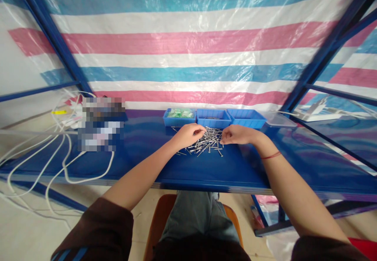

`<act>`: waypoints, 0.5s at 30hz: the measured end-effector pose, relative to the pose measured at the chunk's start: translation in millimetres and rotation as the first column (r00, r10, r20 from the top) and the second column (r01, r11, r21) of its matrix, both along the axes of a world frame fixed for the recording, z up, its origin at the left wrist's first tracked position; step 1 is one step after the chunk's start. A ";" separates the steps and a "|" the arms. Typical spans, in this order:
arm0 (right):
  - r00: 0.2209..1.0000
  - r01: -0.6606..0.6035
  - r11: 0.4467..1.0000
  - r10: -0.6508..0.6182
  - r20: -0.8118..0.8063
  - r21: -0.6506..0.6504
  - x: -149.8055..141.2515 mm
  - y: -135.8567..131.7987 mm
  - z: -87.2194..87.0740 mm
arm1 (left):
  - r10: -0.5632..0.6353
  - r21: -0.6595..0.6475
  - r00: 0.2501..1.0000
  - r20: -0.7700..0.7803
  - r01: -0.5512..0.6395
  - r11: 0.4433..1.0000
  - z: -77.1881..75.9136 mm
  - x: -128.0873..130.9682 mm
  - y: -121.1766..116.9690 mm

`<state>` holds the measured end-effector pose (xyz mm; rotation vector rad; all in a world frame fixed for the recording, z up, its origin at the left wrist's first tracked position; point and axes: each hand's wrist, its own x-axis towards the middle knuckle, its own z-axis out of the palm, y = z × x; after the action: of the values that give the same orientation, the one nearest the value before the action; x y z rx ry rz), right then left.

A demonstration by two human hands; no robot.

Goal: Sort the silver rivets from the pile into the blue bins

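We see the left hand and right hand curled at opposite edges of a nail pile on the blue worktop, before three blue bins; whether either hand grips nails, we cannot tell.

1. One view only: a head-worn camera, looking forward and steeply down from above the seated person's lap.
2. It faces a blue table backed by a striped tarpaulin.
3. Range is close: both forearms stretch from the lower edge to mid-frame.
4. Wide-angle lens; straight frame bars bow at the edges.
5. No second view shares the scene.
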<state>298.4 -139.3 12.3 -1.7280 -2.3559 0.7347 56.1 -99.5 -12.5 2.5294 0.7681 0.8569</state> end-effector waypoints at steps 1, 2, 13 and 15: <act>1.000 0.003 1.000 -0.003 -0.009 -0.006 -1.1 0.5 -0.8 | -0.002 -0.001 1.000 -0.001 0.002 1.000 0.0 0.0 -0.1; 1.000 0.010 1.000 -0.010 -0.015 -0.016 -1.9 0.7 -1.3 | -0.002 -0.001 1.000 -0.002 0.002 1.000 0.0 0.0 -0.1; 0.875 0.113 0.984 -0.034 -0.483 0.136 -12.4 -1.5 5.1 | -0.003 0.007 1.000 0.011 0.003 1.000 -1.0 0.7 0.0; 0.754 0.198 0.968 -0.052 -0.655 0.151 -24.0 -2.3 5.5 | -0.004 0.001 1.000 0.030 0.004 1.000 -1.9 1.4 -0.6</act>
<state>274.4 -141.6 17.7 -1.2481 -1.7442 0.8484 57.5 -100.1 -14.5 2.5123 0.7533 0.8918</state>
